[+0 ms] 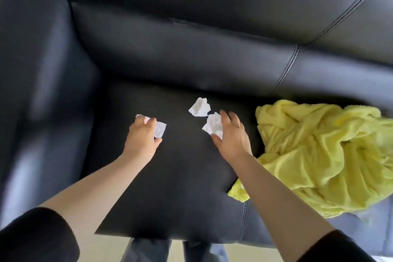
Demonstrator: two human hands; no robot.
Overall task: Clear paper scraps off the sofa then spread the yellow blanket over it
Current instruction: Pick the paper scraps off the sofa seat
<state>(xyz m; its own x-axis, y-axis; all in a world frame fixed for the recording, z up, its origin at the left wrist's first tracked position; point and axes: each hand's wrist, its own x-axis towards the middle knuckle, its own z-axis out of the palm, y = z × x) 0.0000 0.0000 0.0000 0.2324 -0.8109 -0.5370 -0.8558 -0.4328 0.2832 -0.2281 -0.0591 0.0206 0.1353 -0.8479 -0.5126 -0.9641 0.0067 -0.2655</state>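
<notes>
Clearly the job is only beginning: all three white crumpled paper scraps in view are still lying on the black leather sofa [174, 176], and the rumpled yellow fleece blanket [323, 155] is still sitting in a heap, so both the clearing and the spreading are left to do.

Starting at the left, the left hand [142, 140] is reaching forward from a bare forearm, palm down, over the seat cushion beside the armrest. Its fingers [146, 123] are curling around the first white paper scrap [160, 130], with the thumb pressing in at the scrap's lower edge; the grip looks like it is closing, though the paper is probably not yet lifting off the cushion.

In the middle, a second white paper scrap [199, 107] is lying loose near the seat's back edge, with neither hand touching it.

Just to its right, the right hand [231, 136] is stretching out, palm turned inward. Its fingers [225, 117] are spreading wide over the third white paper scrap [213, 125], the thumb coming in beneath it, so the paper is sitting inside a half-open grasp rather than a firm one.

Farthest right, the yellow blanket is bunching on the neighbouring cushion, one corner trailing under the right forearm towards the seat's front edge.
</notes>
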